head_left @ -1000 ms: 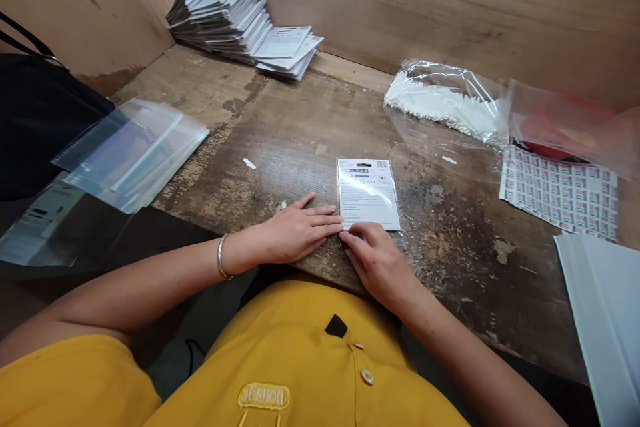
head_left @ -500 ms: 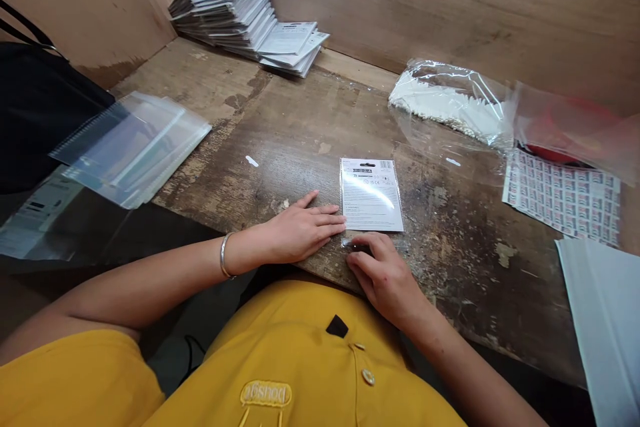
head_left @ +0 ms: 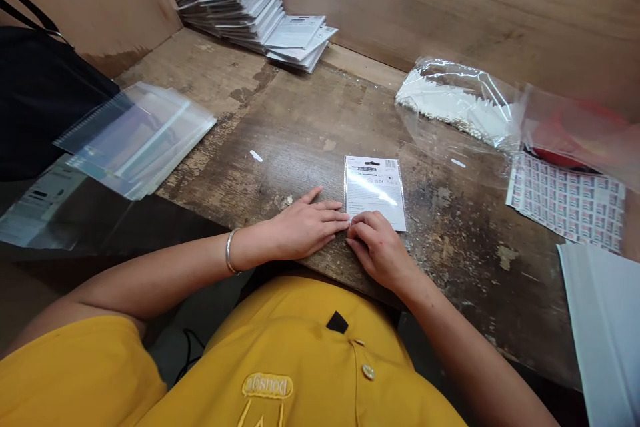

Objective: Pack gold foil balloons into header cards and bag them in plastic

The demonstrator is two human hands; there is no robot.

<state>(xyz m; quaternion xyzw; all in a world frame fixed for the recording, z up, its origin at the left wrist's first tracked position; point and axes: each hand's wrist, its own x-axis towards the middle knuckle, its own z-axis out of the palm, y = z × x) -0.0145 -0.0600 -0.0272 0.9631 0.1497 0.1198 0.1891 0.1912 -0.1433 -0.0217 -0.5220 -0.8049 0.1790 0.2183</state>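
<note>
White printed card in a clear sleeve [head_left: 375, 190] lies flat on the worn wooden tabletop [head_left: 300, 120], just right of the frame's centre. Left hand [head_left: 305, 227] rests palm down beside it, its fingers [head_left: 334, 217] stretched out and touching the card's lower left corner. Right hand [head_left: 377, 250] curls its fingertips [head_left: 361, 225] onto the card's bottom edge; whether they pinch it cannot be told. The 2 hands meet there. Clear sleeves [head_left: 137, 137] lie at left, stacked cards [head_left: 250, 0] at upper left.

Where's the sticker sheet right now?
Head view: the sticker sheet lies flat at the right of the table, between the red item under clear plastic and the white paper stack.
</note>
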